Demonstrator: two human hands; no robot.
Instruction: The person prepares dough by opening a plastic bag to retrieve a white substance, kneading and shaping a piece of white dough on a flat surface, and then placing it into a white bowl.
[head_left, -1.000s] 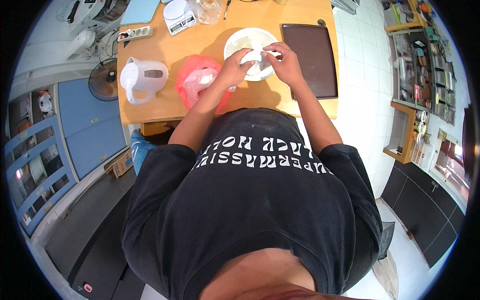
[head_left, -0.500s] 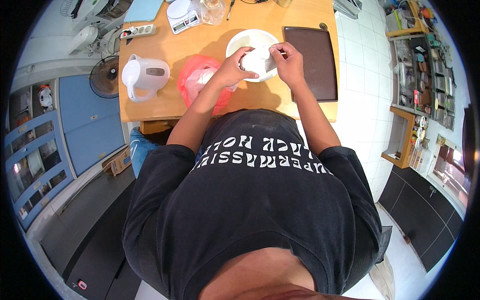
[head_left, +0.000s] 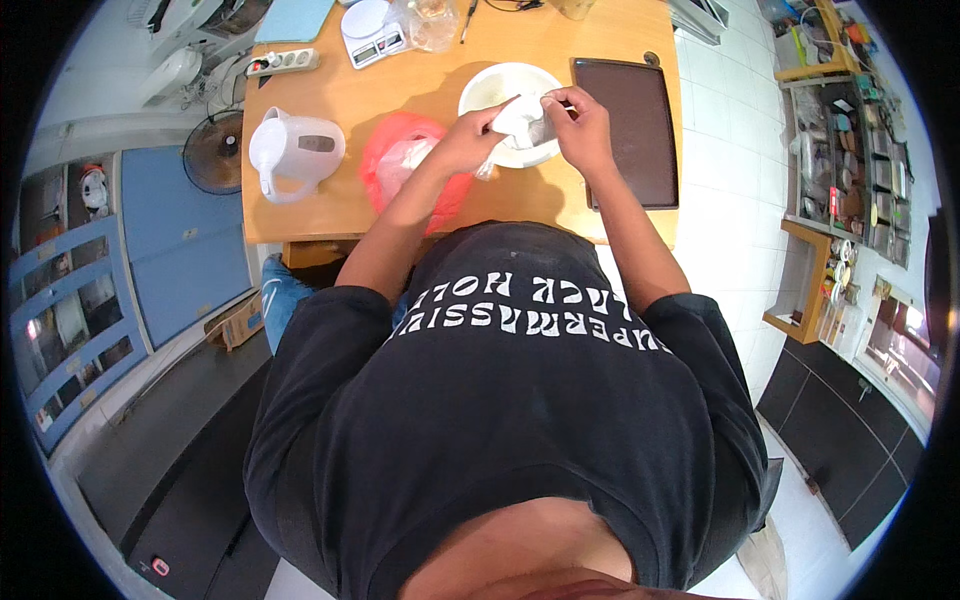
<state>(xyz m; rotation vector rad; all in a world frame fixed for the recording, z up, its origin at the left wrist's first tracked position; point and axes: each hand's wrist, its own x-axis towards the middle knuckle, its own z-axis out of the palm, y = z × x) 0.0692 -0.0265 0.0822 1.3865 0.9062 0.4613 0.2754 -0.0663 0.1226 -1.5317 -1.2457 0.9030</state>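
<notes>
Over the white bowl (head_left: 470,92) at the far middle of the table, both my hands hold a small plastic bag (head_left: 520,118) that looks white and partly see-through. My left hand (head_left: 468,142) grips its left side, and a crumpled end of it hangs below those fingers. The fingers of my right hand (head_left: 583,130) pinch its upper right edge above the bowl's right side. What lies in the bowl is mostly hidden by the bag and hands. Beside my left forearm sits a red plastic bag (head_left: 375,165) with something whitish inside.
A white electric kettle (head_left: 290,160) stands on the left. Right of the bowl lies a dark brown tray (head_left: 630,130). At the back are a white digital scale (head_left: 373,35), a clear plastic bag (head_left: 432,25) and a power strip (head_left: 283,63). A fan (head_left: 213,150) is beyond the left edge.
The bag in my hands looks flatter and more tilted, and its crumpled end now shows below my left hand. The whole view has shifted slightly.
</notes>
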